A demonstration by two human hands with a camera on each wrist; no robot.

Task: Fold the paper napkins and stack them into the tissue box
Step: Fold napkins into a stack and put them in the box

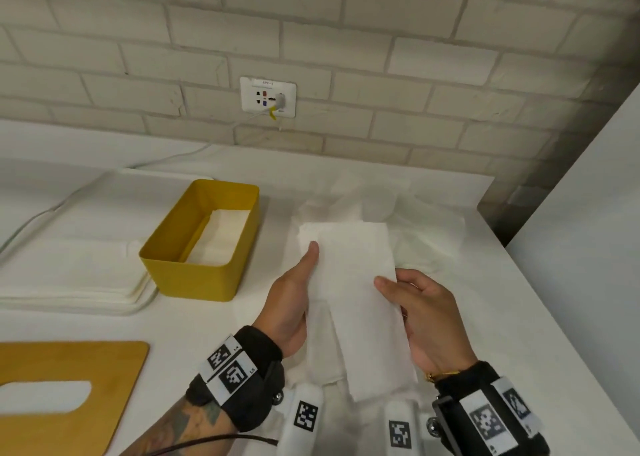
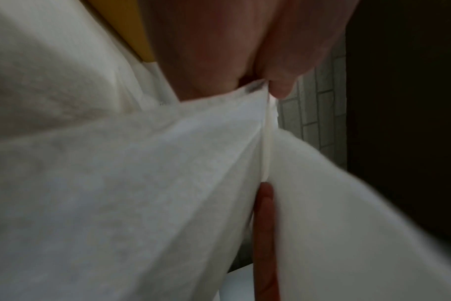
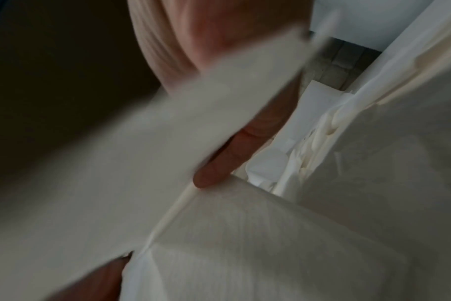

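Black wrist bands [image 1: 256, 379] carry square-coded white tags.
A tattooed left forearm [image 1: 180, 428], a gold bracelet [image 1: 441, 375] at right.

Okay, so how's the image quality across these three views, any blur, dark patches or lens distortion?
Head view: evenly lit and sharp on the folded napkin and yellow tissue box, though the wide lens bends the brick wall. Left wrist view: soft, close-up napkin, black right side. Right wrist view: heavy motion blur, dark left side.
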